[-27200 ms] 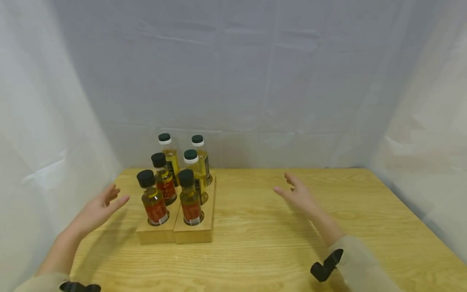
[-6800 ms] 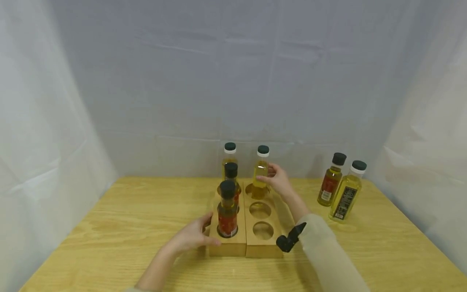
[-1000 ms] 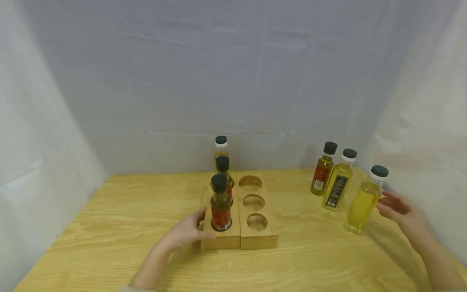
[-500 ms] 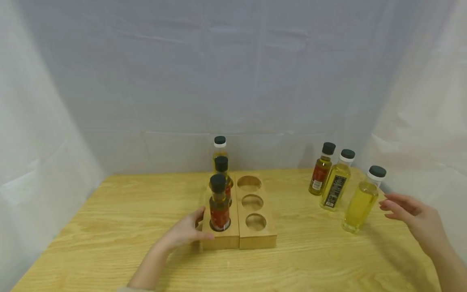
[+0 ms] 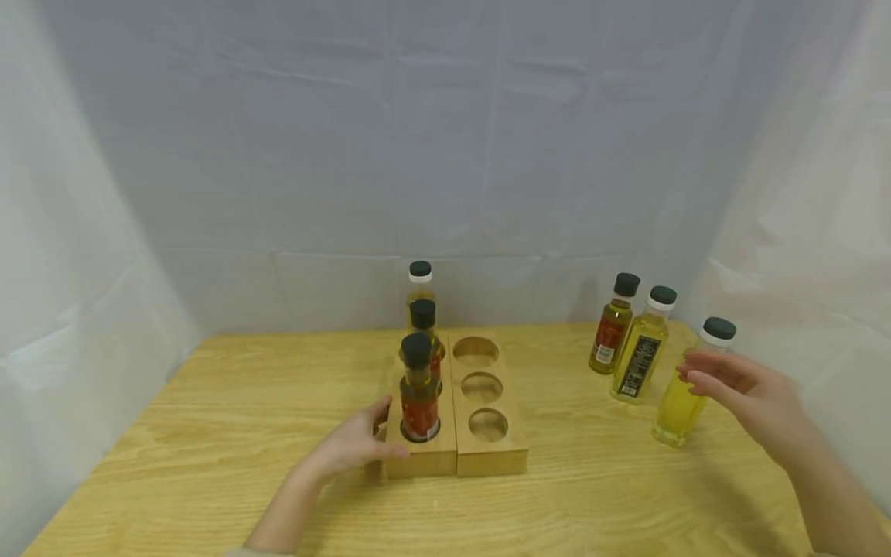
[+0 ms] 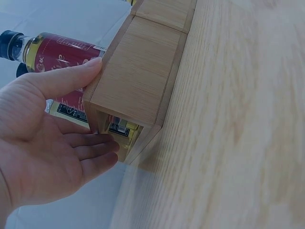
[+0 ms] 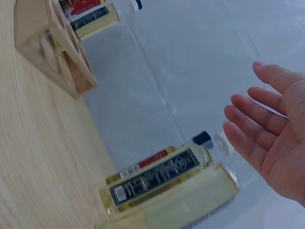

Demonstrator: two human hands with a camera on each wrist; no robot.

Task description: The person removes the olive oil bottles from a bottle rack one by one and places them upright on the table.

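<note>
Two wooden blocks stand side by side mid-table. The left block (image 5: 421, 460) holds three oil bottles in a row, the nearest with a red label (image 5: 418, 391). The right block (image 5: 490, 456) shows three empty round holes. My left hand (image 5: 369, 441) rests against the left block's outer side, thumb on its top edge (image 6: 97, 64), fingers straight. My right hand (image 5: 703, 379) hovers open, fingers spread, just in front of a plain yellow bottle (image 5: 671, 414) standing at the far right. It holds nothing (image 7: 248, 109).
Two more bottles stand upright left of the yellow one, one red-labelled (image 5: 610, 334) and one black-labelled (image 5: 639, 357). White cloth walls close in the table (image 5: 209, 464) on three sides. Bare wood lies to the left and along the front edge.
My right hand has drawn back from the yellow bottle's right side and swung left, in front of it. The bottle stays standing. My left hand and the blocks have not moved.
</note>
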